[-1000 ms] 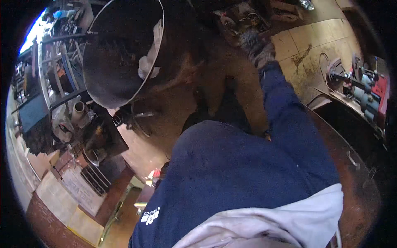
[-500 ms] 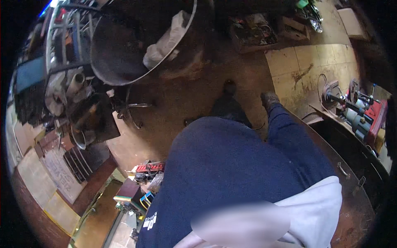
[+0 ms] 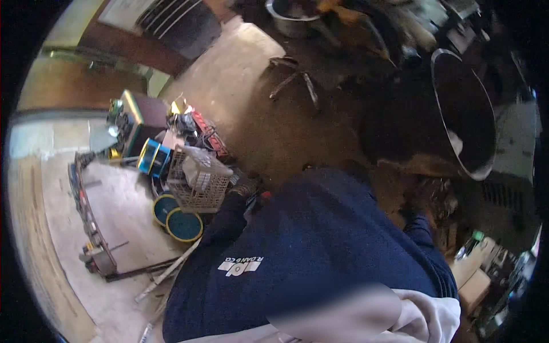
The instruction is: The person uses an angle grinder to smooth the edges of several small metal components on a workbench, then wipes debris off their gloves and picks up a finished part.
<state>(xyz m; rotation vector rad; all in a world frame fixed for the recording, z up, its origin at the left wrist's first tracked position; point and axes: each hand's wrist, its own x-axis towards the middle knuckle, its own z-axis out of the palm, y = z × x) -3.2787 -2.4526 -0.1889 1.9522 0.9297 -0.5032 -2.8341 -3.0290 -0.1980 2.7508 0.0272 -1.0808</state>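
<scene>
Head view: the pale basket (image 3: 197, 198) is just beside the left hand (image 3: 246, 186); its fingers' spread and hold, like the dim right hand (image 3: 419, 199)'s, I cannot tell. A snagging sleeve (image 3: 225, 215) could tip the basket.

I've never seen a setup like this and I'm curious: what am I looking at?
There's no robot here. A wide fisheye camera, worn on the head, looks down past the wearer's navy sweatshirt, so straight edges bend. The left hand is beside a pale lattice basket; two round teal things with yellow rims lie nearby. The right hand, in shadow, is near a large dark drum. Whether either hand holds anything is too dim to tell.
</scene>
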